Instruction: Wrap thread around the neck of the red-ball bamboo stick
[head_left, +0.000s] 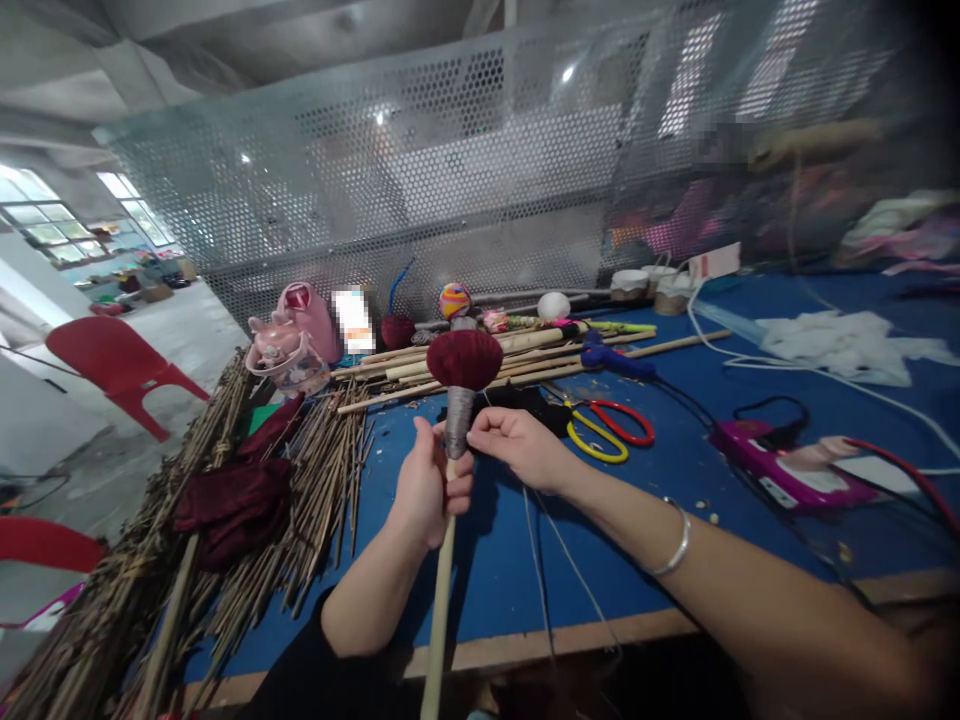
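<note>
Dark red cloth (464, 360) caps the far end of the stick (441, 610) I hold, with grey wrapping (460, 410) just below it. Its long axis runs from near my body up and away from me, cloth end farthest, leaning slightly right. It stands left of the scissors (600, 457). Far to the left of the scissors and beyond them, a small pink basket (298, 380) holds a pink object (276, 342). Past the scissors, to the right, are two small jars (673, 292) with pale tops; I cannot see inside them. My left hand (427, 485) curls around the stick at the wrapping's lower end, thumb raised, so the cloth rises above it. My right hand (521, 448), between stick and scissors, has thumb and fingertips pinched together beside the wrapping; whether they grip thread, I cannot tell. Pale strands (534, 540) hang below that hand.
</note>
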